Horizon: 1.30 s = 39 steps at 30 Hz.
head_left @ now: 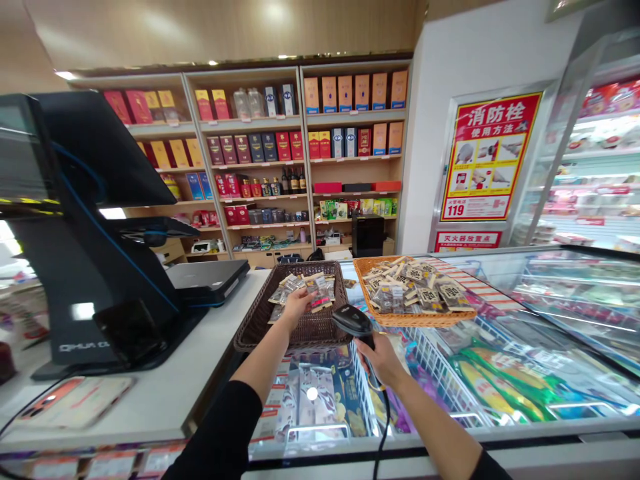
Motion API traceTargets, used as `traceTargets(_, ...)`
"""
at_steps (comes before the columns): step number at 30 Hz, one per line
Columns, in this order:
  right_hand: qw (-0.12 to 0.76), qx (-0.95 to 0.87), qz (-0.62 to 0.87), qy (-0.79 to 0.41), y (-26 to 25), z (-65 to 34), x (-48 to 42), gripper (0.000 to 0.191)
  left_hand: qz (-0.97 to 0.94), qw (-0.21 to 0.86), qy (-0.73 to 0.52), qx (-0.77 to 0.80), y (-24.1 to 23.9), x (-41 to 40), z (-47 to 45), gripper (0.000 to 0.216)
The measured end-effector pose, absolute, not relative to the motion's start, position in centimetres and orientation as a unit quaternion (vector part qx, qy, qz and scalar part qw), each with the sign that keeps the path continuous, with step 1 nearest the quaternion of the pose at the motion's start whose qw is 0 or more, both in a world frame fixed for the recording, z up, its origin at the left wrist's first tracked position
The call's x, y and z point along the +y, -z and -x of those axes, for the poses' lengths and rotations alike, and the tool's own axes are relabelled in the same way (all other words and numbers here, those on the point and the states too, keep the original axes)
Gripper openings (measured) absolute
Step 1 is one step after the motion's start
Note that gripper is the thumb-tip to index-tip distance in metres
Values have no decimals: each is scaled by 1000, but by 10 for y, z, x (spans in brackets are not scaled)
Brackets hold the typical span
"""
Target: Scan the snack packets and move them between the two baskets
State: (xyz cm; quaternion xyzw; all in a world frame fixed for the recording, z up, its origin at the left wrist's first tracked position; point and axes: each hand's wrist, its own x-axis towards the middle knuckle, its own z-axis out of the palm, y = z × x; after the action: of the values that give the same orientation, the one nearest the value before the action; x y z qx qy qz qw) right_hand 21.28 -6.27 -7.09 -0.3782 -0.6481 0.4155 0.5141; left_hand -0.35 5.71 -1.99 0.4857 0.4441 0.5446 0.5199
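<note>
My left hand (296,303) reaches into a dark brown wicker basket (260,320) and grips a small snack packet (320,292) among several others lying there. My right hand (383,357) is closed round the handle of a black barcode scanner (353,320), whose head points toward the packet; its cable hangs down past my wrist. An orange wicker basket (415,319) heaped with similar small packets stands just right of the scanner, on the glass freezer lid.
A black checkout terminal (85,220) with a receipt printer (207,280) stands on the white counter (150,393) at left. A glass-topped chest freezer (550,320) spreads to the right. Shelves of boxed goods (280,147) line the back wall, beside a red fire-hydrant poster (487,157).
</note>
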Motion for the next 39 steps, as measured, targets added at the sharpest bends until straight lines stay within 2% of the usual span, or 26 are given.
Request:
traceTargets(8, 530, -621, 391, -425, 69, -214, -64, 33, -495, 489, -551, 461, 21, 59, 5, 38)
traceTargets(11, 548, -598, 396, -431, 71, -216, -61, 34, -532, 440, -550, 469, 21, 58, 6, 33)
traceTargets(15, 624, -542, 387, -409, 72, -228, -51, 36, -607, 363, -540, 456, 11, 56, 0, 30)
traceTargets(20, 770, -369, 384, -352, 62, -256, -37, 45, -654, 383, -506, 411, -9, 62, -62, 35)
traceTargets(23, 815, -309, 379, -312, 58, -269, -32, 49, -687, 390, -453, 413, -9, 65, -119, 28)
traceTargets(28, 815, -284, 420, -280, 65, -277, -23, 47, -751, 297, -368, 461, 4, 73, -177, 11)
traceTargets(34, 813, -277, 425, -286, 67, -268, -18, 42, -745, 228, -309, 546, 3, 93, -174, 20)
traceTargets(39, 785, -351, 409, -307, 68, -259, -26, 40, -785, 194, -268, 524, -2, 89, -167, 28)
